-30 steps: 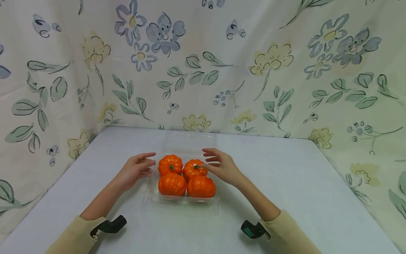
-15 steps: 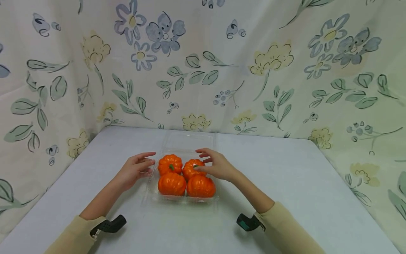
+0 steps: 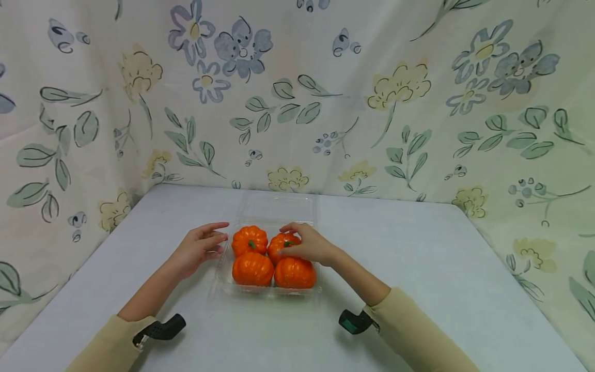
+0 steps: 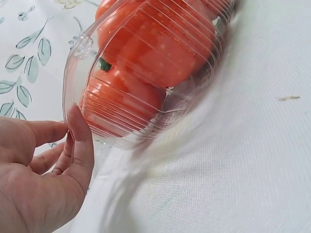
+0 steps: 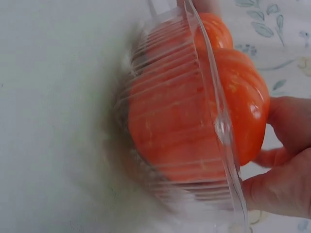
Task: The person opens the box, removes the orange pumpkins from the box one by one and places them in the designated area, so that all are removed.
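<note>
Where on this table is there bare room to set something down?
Wide bare patches lie between the right hand and the table's right edge, and between the left hand and the left edge. Another lies before the box. It's crowded at the box: four pumpkins inside, lid open behind, both hands close.

Orange pumpkins [image 3: 252,270], green stems [image 3: 251,244], floral cloth [image 3: 297,150].

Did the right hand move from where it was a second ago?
Yes. In the head view, the right hand has moved to the left, over the back right pumpkin, judged against the clear box, which stayed put.
</note>
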`<action>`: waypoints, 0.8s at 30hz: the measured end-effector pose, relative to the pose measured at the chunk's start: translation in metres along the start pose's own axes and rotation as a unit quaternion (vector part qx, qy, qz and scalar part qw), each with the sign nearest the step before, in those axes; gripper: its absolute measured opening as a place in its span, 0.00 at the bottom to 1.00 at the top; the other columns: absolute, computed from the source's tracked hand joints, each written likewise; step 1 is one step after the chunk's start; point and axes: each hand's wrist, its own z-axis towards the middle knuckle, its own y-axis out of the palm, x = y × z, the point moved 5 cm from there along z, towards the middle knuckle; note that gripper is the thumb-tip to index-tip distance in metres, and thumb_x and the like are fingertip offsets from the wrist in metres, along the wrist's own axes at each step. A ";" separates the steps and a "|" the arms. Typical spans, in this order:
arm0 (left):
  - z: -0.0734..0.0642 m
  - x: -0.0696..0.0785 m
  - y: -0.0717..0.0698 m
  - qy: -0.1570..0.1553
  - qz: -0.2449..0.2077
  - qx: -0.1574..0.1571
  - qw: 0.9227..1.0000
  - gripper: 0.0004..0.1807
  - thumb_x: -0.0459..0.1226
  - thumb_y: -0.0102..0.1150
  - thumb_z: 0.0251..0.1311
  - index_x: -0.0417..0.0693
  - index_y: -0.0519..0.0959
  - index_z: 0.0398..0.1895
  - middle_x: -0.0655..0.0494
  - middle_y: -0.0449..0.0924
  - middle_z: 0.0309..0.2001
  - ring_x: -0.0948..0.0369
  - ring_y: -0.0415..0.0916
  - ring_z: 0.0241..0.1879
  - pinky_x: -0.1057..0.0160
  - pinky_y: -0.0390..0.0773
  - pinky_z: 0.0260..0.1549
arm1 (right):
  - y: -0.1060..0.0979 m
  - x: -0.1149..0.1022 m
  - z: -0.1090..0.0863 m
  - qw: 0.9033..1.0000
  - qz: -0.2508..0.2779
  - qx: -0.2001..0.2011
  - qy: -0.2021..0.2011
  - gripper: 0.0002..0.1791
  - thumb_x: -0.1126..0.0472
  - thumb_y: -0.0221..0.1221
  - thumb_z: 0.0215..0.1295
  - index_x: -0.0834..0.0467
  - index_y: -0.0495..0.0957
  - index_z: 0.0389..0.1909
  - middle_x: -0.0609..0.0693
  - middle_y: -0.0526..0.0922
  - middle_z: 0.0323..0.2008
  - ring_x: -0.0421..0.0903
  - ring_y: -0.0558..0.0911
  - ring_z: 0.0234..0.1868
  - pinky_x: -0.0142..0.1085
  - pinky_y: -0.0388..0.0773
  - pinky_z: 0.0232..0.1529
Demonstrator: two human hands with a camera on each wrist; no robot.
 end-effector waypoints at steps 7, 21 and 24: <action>0.001 0.000 0.001 0.002 -0.006 -0.008 1.000 0.33 0.37 0.51 0.81 0.32 0.57 0.81 0.54 0.78 0.48 0.64 0.78 0.34 0.71 0.85 0.39 | 0.003 0.001 0.001 0.998 0.019 0.016 0.050 0.31 0.58 0.70 0.66 0.58 0.74 0.68 0.60 0.78 0.63 0.56 0.80 0.57 0.52 0.84 0.58; 0.001 0.000 0.002 0.002 -0.011 -0.008 1.000 0.33 0.37 0.51 0.81 0.32 0.56 0.81 0.55 0.78 0.46 0.64 0.78 0.34 0.70 0.85 0.39 | 0.002 0.007 0.009 0.996 0.037 0.039 0.070 0.33 0.59 0.77 0.57 0.57 0.78 0.64 0.60 0.78 0.60 0.54 0.81 0.54 0.49 0.85 0.57; 0.001 0.000 0.002 0.001 -0.010 -0.009 1.000 0.33 0.37 0.51 0.81 0.31 0.56 0.81 0.54 0.78 0.47 0.64 0.79 0.34 0.70 0.85 0.40 | 0.001 0.007 0.009 0.997 0.023 0.047 0.056 0.32 0.59 0.77 0.56 0.57 0.79 0.62 0.59 0.79 0.58 0.53 0.81 0.51 0.48 0.85 0.55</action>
